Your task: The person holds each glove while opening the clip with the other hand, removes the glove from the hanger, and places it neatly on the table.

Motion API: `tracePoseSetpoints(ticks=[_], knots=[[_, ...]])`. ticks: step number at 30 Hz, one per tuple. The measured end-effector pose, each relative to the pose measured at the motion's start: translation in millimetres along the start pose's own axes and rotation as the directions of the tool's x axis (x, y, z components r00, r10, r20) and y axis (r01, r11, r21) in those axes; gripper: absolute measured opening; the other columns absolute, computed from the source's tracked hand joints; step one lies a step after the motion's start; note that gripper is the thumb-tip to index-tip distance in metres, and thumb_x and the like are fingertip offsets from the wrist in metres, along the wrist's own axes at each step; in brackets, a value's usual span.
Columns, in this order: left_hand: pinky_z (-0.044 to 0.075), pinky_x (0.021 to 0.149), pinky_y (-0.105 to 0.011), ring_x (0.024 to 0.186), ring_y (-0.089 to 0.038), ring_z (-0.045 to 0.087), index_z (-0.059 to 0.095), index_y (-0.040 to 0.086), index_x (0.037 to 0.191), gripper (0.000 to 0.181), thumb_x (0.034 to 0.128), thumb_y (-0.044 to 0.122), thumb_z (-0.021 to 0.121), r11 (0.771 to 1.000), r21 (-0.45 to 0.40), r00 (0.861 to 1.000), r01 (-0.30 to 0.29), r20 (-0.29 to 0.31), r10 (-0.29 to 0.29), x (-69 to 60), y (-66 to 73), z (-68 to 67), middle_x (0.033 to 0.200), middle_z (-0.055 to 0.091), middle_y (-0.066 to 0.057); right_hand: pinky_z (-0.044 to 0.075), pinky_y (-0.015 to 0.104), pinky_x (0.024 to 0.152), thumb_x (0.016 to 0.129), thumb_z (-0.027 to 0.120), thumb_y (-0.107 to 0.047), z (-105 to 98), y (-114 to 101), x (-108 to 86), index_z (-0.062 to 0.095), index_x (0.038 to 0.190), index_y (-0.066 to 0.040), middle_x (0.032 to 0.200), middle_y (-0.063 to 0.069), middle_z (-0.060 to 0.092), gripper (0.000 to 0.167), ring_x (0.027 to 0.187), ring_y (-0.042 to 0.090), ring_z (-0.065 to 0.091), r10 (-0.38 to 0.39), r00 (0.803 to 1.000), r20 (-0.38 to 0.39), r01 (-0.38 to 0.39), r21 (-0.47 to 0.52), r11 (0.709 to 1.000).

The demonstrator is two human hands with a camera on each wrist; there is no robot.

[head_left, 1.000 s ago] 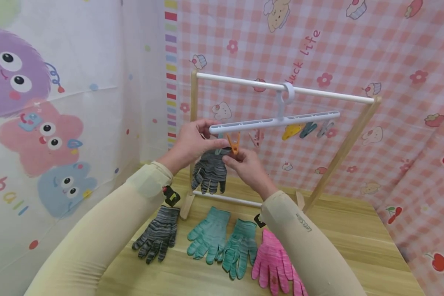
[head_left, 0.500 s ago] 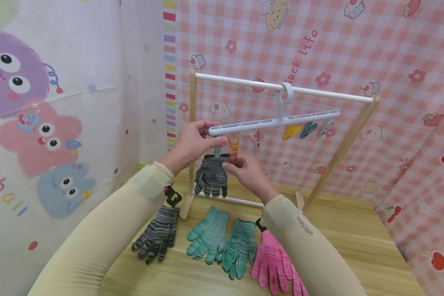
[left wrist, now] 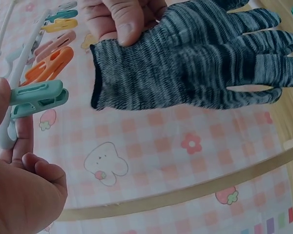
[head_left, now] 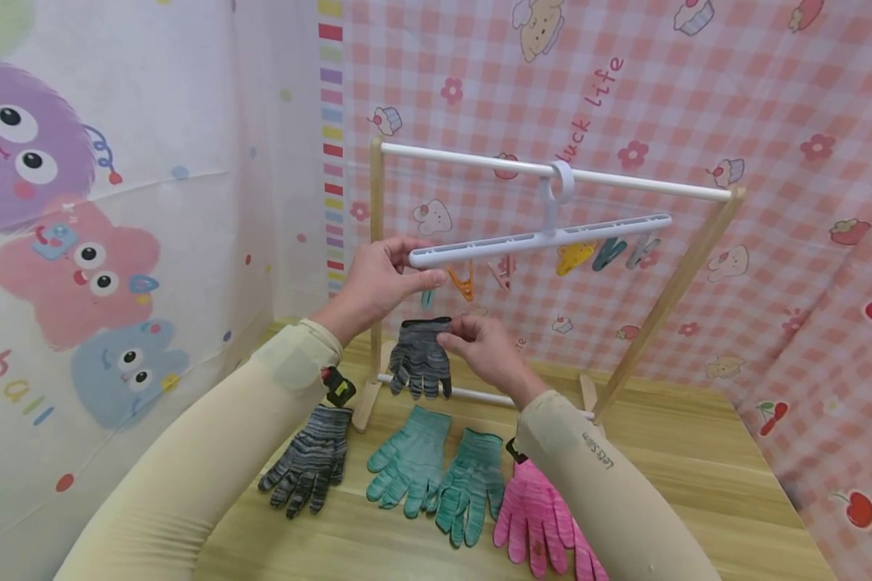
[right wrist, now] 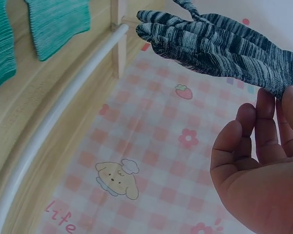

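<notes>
My right hand (head_left: 488, 349) pinches the cuff of a grey-black striped knit glove (head_left: 420, 361), which hangs fingers down below the left end of a white hanger (head_left: 497, 246). In the left wrist view the cuff of the glove (left wrist: 136, 73) is apart from the green clothespin (left wrist: 38, 93). My left hand (head_left: 379, 282) grips that hanger end, its thumb by the base of the green clothespin. An orange clothespin (head_left: 463, 284) hangs beside it. The right wrist view shows thumb and fingers on the glove (right wrist: 224, 46).
The hanger hooks over the white bar (head_left: 472, 159) of a wooden rack. Pink, yellow (head_left: 574, 258), teal and grey clothespins hang farther right. On the table (head_left: 698, 484) lie another grey glove (head_left: 308, 460), two green gloves (head_left: 410, 460) and pink gloves (head_left: 534, 516).
The striped glove has come down, away from the green clothespin, with my right hand lowering it. My left hand stays at the hanger's end.
</notes>
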State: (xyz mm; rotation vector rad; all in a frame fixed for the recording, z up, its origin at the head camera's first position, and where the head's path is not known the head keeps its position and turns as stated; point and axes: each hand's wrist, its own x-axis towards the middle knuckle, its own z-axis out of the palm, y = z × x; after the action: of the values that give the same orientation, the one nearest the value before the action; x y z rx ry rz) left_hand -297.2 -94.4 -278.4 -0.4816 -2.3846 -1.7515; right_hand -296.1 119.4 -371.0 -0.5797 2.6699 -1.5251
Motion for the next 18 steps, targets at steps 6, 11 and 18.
tracePoseSetpoints(ticks=[6, 11, 18], knots=[[0.033, 0.057, -0.026, 0.072, -0.017, 0.043, 0.07, 0.024, 0.139, 0.051, 0.0914, 0.033, 0.088, 0.996, 0.078, 0.999, -0.034, -0.016, 0.036, -0.1, -2.8, -1.2, 0.116, 0.077, -0.001, 0.036, 0.033, 0.065, 0.107, 0.067, -0.03, 2.2, 6.9, -5.5, 0.066, 0.091, -0.013, 0.071, 0.001, 0.046, 0.024, 0.065, 0.02, 0.038, 0.008, 0.999, 0.031, -0.008, 0.006, 1.0], [0.032, 0.059, -0.026, 0.075, -0.017, 0.038, 0.062, 0.021, 0.148, 0.061, 0.093, 0.031, 0.086, 0.996, 0.082, 0.999, -0.043, -0.03, 0.045, 1.1, -5.1, -2.1, 0.124, 0.077, -0.005, 0.037, 0.034, 0.067, 0.107, 0.068, -0.033, 4.4, 11.7, -9.7, 0.066, 0.094, -0.014, 0.073, 0.001, 0.046, 0.022, 0.067, 0.019, 0.037, 0.029, 0.999, 0.043, -0.029, 0.001, 1.0], [0.039, 0.077, -0.032, 0.093, -0.019, 0.047, 0.059, 0.017, 0.149, 0.063, 0.0936, 0.032, 0.086, 0.996, 0.086, 0.999, -0.033, -0.038, 0.037, -0.6, -6.6, -2.3, 0.129, 0.075, -0.005, 0.042, 0.036, 0.071, 0.108, 0.067, -0.031, 8.0, 15.7, -11.8, 0.07, 0.098, -0.015, 0.085, 0.005, 0.061, 0.019, 0.075, 0.02, 0.047, 0.045, 0.998, 0.048, -0.045, -0.002, 0.999]])
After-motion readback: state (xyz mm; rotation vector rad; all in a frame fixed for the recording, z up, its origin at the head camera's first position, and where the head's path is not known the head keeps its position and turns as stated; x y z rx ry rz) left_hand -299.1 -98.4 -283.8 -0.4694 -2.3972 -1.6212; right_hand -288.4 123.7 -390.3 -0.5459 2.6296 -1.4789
